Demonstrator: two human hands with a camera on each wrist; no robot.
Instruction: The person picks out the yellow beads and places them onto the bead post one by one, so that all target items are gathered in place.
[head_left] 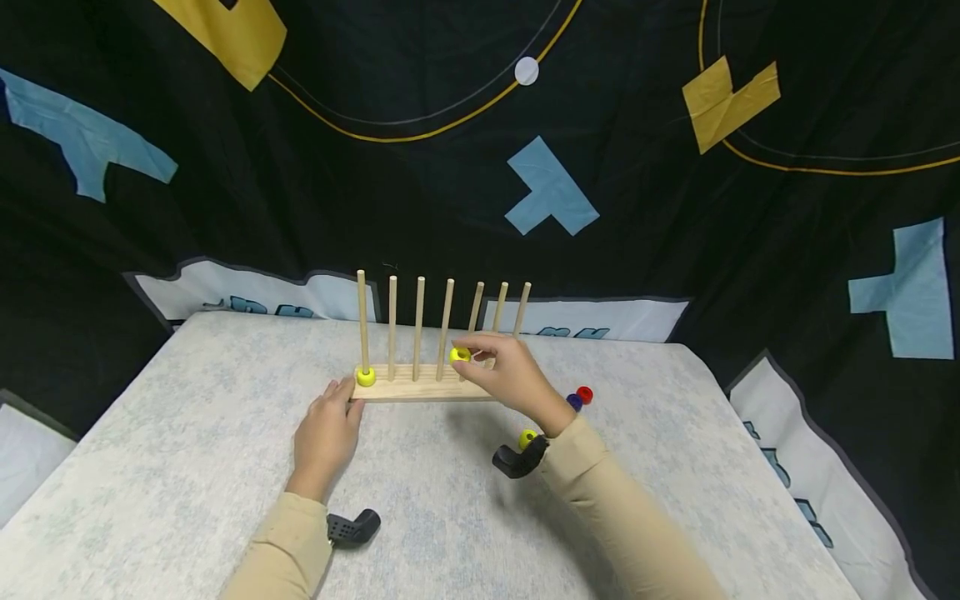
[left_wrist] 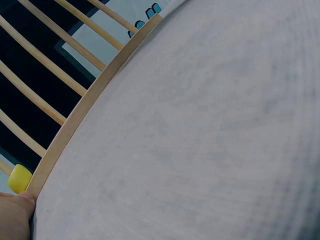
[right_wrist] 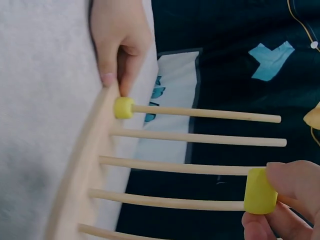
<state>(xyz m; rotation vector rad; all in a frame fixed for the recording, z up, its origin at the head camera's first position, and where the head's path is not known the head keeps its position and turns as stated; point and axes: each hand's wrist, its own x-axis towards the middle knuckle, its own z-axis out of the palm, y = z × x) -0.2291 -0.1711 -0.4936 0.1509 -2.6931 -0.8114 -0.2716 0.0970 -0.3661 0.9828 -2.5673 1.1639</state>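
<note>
A wooden rack with a row of several upright pegs stands on the table. One yellow bead sits at the foot of its leftmost peg. My left hand grips the base's left end, thumb in front and fingers behind, as the right wrist view shows. Between thumb and fingers, my right hand pinches a second yellow bead. That bead is up off the base, near the middle pegs; whether it touches a peg I cannot tell. The hand and forearm hide part of the rack's right side.
To the right of the rack, a red bead and a dark blue bead lie close together. Another yellow bead lies nearer, beside the right wrist. Behind the pale table hangs a black cloth.
</note>
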